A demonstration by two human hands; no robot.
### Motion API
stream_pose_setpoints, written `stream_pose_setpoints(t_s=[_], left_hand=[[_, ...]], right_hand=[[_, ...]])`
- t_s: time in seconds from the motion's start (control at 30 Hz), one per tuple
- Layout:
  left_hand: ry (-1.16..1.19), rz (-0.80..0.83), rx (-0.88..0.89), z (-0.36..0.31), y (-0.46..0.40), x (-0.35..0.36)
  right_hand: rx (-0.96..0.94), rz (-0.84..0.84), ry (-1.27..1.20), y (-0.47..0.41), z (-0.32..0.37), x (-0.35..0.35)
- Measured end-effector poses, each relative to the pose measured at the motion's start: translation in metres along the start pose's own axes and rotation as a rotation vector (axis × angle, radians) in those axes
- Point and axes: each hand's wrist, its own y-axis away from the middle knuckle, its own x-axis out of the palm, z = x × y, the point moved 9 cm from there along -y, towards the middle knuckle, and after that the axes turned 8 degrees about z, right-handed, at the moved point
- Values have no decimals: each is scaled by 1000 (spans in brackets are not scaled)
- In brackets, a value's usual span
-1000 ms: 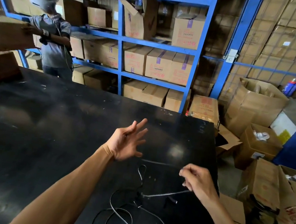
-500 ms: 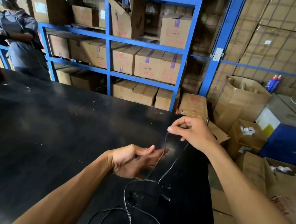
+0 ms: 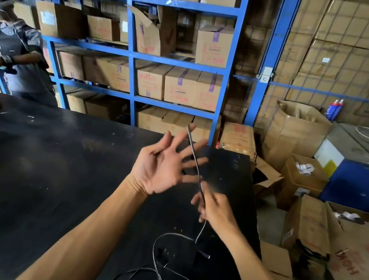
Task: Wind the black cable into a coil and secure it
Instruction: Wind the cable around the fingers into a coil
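Observation:
A thin black cable (image 3: pixel 195 162) runs taut from the tips of my left hand's fingers down into my right hand, then drops to the black table (image 3: pixel 28 175) and lies in loose loops near the front edge. My left hand (image 3: pixel 165 163) is raised palm-up above the table with fingers spread wide; the cable crosses in front of them. My right hand (image 3: pixel 215 208) is lower and to the right, fingers closed around the cable. A small dark plug or connector lies on the table under my right wrist.
Blue steel shelving (image 3: pixel 128 58) stacked with cardboard boxes stands behind the table. A person (image 3: pixel 15 57) handles a box at the far left. Open cardboard boxes (image 3: pixel 303 178) and a blue container (image 3: pixel 362 182) crowd the floor right of the table's edge.
My right hand has come down from high beyond the left hand to below and right of it, still on the cable. My left hand opened and spread its fingers.

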Motion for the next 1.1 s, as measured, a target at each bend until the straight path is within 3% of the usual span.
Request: stream_pose_setpoints(t_s=[0.2, 0.4, 0.6, 0.67, 0.8, 0.93, 1.0, 1.1], left_hand=[[1, -364, 192, -49, 24, -70], [70, -481, 342, -70, 54, -107], [22, -655, 289, -61, 74, -134], [-35, -645, 200, -46, 77, -141], [-261, -557, -185, 2, 69, -124], [-380, -365, -539, 52, 61, -86], [-335, -267, -620, 67, 61, -63], [-236, -155, -599, 71, 55, -28]], right_hand=[[-25, 27, -8, 17, -12, -11], [-71, 14, 117, 23, -10, -27], [-234, 55, 18, 31, 28, -39], [-288, 100, 70, 32, 54, -40], [-339, 141, 299, 27, 105, -46], [-368, -10, 605, 10, 147, -61], [-413, -127, 706, -1, 161, -76], [-411, -227, 758, -17, 159, -94]])
